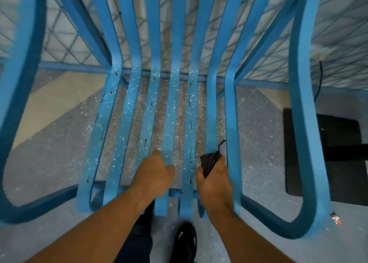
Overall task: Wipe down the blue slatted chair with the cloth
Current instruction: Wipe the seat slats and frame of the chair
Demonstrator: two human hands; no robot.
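Observation:
The blue slatted chair [173, 95] fills the view from above, its seat slats speckled with white flecks and small brown marks. My left hand [155, 173] grips a seat slat near the front edge, fingers curled round it. To its right, my right hand [215, 181] holds a dark bunched cloth [210, 160] against one of the right-hand slats; a corner of the cloth sticks up. The two rightmost slats look cleaner than the others.
Curved blue armrests [302, 107] stand on both sides. A blue wire fence [65, 49] runs behind the chair. A black mat [326, 155] lies on the grey speckled floor at right, with a small red object [336, 220] near the armrest foot. My black shoe [185, 240] is below.

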